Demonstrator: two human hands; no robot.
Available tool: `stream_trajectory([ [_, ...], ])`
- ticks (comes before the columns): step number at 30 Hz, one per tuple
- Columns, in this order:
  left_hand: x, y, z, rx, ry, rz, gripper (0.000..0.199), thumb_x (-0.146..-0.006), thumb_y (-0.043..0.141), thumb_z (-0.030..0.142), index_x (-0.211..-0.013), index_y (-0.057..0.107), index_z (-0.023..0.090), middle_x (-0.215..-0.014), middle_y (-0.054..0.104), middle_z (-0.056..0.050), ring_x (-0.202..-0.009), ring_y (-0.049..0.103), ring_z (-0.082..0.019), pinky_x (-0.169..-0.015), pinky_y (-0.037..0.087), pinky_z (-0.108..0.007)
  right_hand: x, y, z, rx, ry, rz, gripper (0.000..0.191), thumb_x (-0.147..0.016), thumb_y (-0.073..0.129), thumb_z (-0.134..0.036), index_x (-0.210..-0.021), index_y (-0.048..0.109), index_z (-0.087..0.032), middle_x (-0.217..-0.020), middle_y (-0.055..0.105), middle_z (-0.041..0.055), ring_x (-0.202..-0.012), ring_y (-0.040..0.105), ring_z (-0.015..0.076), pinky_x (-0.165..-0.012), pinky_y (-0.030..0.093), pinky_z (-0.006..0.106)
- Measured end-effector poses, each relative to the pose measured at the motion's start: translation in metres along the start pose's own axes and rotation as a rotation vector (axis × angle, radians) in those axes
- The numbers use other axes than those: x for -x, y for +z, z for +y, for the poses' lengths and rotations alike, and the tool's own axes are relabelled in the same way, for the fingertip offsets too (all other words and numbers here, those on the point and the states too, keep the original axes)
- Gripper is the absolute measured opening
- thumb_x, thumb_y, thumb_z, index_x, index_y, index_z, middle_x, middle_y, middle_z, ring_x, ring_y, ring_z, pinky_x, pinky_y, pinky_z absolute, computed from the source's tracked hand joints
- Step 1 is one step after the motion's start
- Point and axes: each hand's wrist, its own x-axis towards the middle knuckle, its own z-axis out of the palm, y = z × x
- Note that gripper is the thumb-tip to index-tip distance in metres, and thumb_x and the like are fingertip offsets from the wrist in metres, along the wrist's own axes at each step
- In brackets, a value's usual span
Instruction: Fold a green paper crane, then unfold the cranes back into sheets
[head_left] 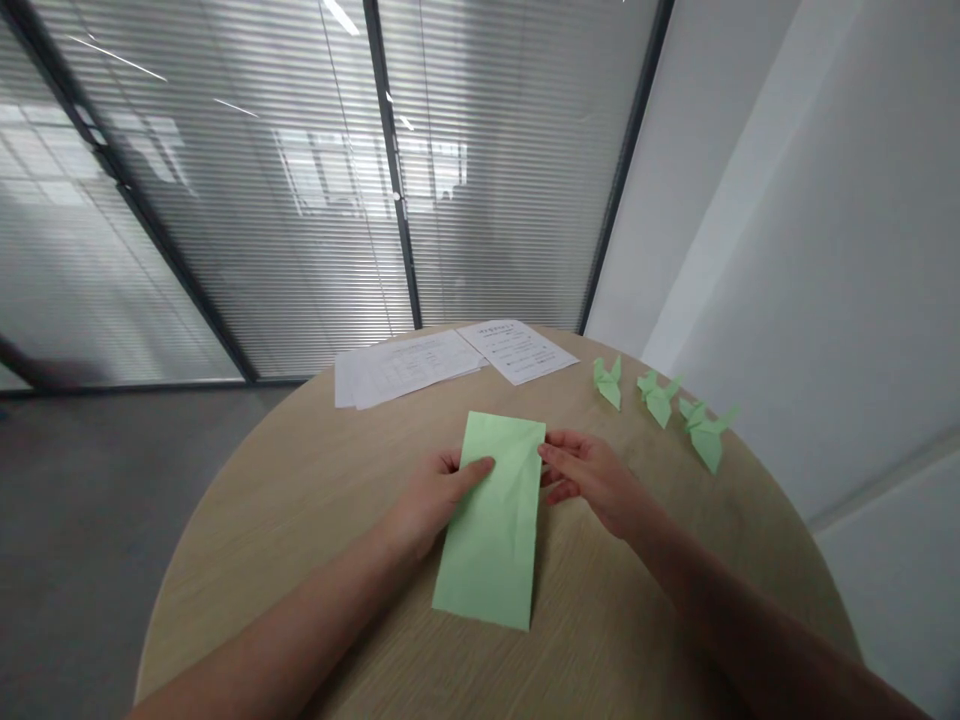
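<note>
A green paper [491, 540], folded into a long rectangle, is held slightly tilted over the middle of the round table. My left hand [442, 490] grips its left edge, with the thumb on the front face and the other fingers hidden behind. At the upper right edge of the paper is my right hand [589, 475], its thumb and index finger close together at the edge and the lower fingers loosely curled. Those fingertips appear to pinch the paper edge.
Three folded green paper figures [608, 382] [658, 398] [706, 436] stand along the right edge of the wooden table [300, 520]. Printed white sheets [420, 368] [517, 350] lie at the back. Glass panels with blinds and a white wall rise beyond.
</note>
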Motion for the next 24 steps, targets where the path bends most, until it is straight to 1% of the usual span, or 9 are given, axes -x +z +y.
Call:
stream_trajectory([
  [4, 0.0044, 0.0043, 0.0004, 0.006, 0.006, 0.009, 0.033, -0.077, 0.08, 0.045, -0.08, 0.074, 0.013, -0.069, 0.07, -0.005, -0.055, 0.058, -0.013, -0.053, 0.043, -0.024, 0.0039, 0.0076, -0.001, 0.017, 0.002, 0.025, 0.046, -0.072, 0.082, -0.055, -0.092, 0.074, -0.014, -0.087, 0.076, 0.0094, -0.066, 0.068, 0.0163, -0.052, 0.056, 0.026],
  [8, 0.0038, 0.0035, 0.0003, 0.051, -0.003, 0.004, 0.036, -0.076, 0.082, 0.047, -0.083, 0.075, 0.013, -0.071, 0.072, -0.005, -0.055, 0.06, -0.014, -0.052, 0.045, -0.024, 0.006, 0.0092, -0.0033, 0.014, 0.021, 0.016, 0.043, -0.072, 0.081, -0.052, -0.09, 0.075, -0.014, -0.083, 0.075, 0.0091, -0.064, 0.068, 0.0161, -0.05, 0.055, 0.025],
  [12, 0.0026, 0.0035, 0.0002, 0.119, 0.01, 0.043, 0.036, -0.075, 0.083, 0.048, -0.08, 0.073, 0.014, -0.07, 0.072, -0.005, -0.053, 0.059, -0.013, -0.052, 0.046, -0.024, 0.0073, 0.0096, -0.0053, 0.006, 0.051, -0.006, 0.04, -0.073, 0.08, -0.049, -0.089, 0.074, -0.013, -0.081, 0.075, 0.0091, -0.063, 0.068, 0.0161, -0.048, 0.055, 0.025],
  [16, 0.0031, 0.0044, 0.0004, 0.106, 0.031, 0.06, 0.038, -0.075, 0.083, 0.048, -0.084, 0.074, 0.012, -0.072, 0.073, -0.007, -0.054, 0.061, -0.015, -0.052, 0.047, -0.025, 0.0068, 0.0104, -0.0056, -0.008, 0.064, -0.014, 0.037, -0.076, 0.079, -0.047, -0.091, 0.074, -0.013, -0.084, 0.075, 0.0098, -0.063, 0.067, 0.0154, -0.048, 0.056, 0.024],
  [20, 0.0029, 0.0059, -0.0003, 0.077, 0.043, 0.074, 0.039, -0.074, 0.082, 0.048, -0.087, 0.076, 0.012, -0.071, 0.073, -0.007, -0.053, 0.061, -0.015, -0.051, 0.046, -0.025, 0.0046, 0.0108, -0.0032, -0.003, 0.044, 0.053, 0.033, -0.08, 0.076, -0.045, -0.093, 0.074, -0.014, -0.092, 0.076, 0.0103, -0.062, 0.066, 0.0143, -0.046, 0.055, 0.024],
  [24, 0.0012, 0.0068, -0.0019, 0.053, 0.051, 0.079, 0.037, -0.075, 0.081, 0.047, -0.086, 0.076, 0.012, -0.07, 0.072, -0.007, -0.053, 0.059, -0.014, -0.051, 0.046, -0.024, 0.0037, 0.0114, -0.0021, 0.028, 0.039, 0.092, 0.026, -0.084, 0.073, -0.04, -0.091, 0.074, -0.015, -0.09, 0.076, 0.0095, -0.061, 0.066, 0.0142, -0.044, 0.053, 0.023],
])
